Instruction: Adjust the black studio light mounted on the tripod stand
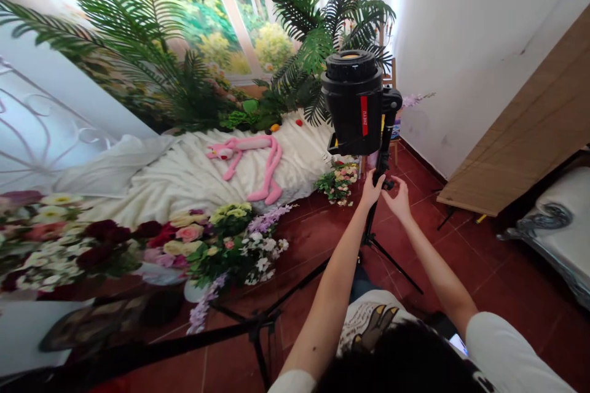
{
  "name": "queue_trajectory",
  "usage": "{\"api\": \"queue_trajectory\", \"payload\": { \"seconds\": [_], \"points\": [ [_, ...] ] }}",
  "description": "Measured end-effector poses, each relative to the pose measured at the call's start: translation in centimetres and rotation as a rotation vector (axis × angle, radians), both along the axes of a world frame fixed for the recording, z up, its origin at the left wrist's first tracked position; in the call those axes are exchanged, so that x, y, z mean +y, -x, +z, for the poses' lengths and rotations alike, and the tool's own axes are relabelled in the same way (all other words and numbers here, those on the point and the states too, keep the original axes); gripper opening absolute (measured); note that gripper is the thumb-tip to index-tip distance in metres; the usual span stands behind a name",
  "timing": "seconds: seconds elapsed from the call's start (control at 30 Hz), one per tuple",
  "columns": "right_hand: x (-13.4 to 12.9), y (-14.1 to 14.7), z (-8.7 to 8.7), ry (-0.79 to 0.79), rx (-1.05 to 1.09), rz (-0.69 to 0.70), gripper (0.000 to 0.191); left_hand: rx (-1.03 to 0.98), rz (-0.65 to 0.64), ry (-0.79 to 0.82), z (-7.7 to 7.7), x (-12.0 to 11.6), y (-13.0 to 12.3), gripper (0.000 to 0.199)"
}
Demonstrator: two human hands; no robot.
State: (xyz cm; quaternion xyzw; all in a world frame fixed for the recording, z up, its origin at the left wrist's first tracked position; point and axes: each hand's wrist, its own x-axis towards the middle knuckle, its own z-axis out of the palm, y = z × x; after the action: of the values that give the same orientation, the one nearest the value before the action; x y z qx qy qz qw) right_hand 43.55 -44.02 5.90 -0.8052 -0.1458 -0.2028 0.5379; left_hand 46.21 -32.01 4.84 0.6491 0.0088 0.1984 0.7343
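Note:
A black studio light [353,104] with a red label sits on top of a black light stand [370,221], facing away from me. My left hand [371,190] is closed around the stand's pole, just below the light. On the pole's right side, a small black knob [388,185] lies between the thumb and fingers of my right hand [399,201], which are curled about it. How firmly they press on it is hard to see. The stand's legs are spread on the red tiled floor [410,245].
A pink plush toy [251,153] lies on a white fur cover [175,166] to the left. Artificial flowers [184,242] line its front, and palm fronds [318,18] rise behind. Another black stand [262,319] crosses the lower left. A brown panel [520,116] and a white sofa [562,215] stand right.

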Motion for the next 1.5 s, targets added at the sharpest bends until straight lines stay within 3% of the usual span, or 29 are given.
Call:
{"api": "queue_trajectory", "payload": {
  "seconds": [0.13, 0.3, 0.37, 0.43, 0.63, 0.73, 0.97, 1.17, 1.33, 1.5],
  "points": [
    [2.3, -2.2, 2.4, 0.040, 0.011, 0.067, 0.052, -0.037, -0.032, 0.015, -0.6, 0.0, -0.3, 0.048],
    [4.5, -4.0, 3.8, 0.188, 0.064, -0.086, 0.038, 0.011, 0.035, -0.074, -1.0, 0.2, -0.2, 0.053],
    [4.6, -4.7, 4.3, 0.217, 0.076, -0.088, 0.038, 0.041, 0.055, -0.113, -1.1, 0.2, 0.0, 0.054],
    [4.4, -5.4, 4.8, 0.192, 0.098, -0.021, 0.042, 0.061, 0.070, -0.134, -1.0, 0.1, 0.2, 0.052],
    [4.4, -7.0, 5.9, -0.011, 0.357, 0.395, 0.053, 0.075, 0.087, -0.114, -0.5, 0.0, 0.7, 0.048],
    [4.7, -7.4, 6.3, -0.049, 0.347, 0.455, 0.052, 0.052, 0.086, -0.111, -0.5, 0.0, 0.7, 0.046],
    [5.9, -7.3, 6.3, -0.133, 0.270, 0.342, 0.053, -0.028, 0.187, -0.119, -1.4, -0.7, 0.9, 0.036],
    [7.0, -7.1, 6.6, -0.219, 0.213, 0.166, 0.049, -0.041, 0.129, -0.159, -1.2, 0.0, 0.9, 0.036],
    [7.4, -7.5, 7.5, -0.233, 0.165, 0.107, 0.044, -0.077, 0.114, -0.161, -0.3, 0.1, 0.6, 0.042],
    [7.6, -8.6, 9.1, -0.244, 0.099, 0.108, 0.043, -0.106, 0.110, -0.178, 1.6, -0.3, -0.3, 0.048]
  ]
}}
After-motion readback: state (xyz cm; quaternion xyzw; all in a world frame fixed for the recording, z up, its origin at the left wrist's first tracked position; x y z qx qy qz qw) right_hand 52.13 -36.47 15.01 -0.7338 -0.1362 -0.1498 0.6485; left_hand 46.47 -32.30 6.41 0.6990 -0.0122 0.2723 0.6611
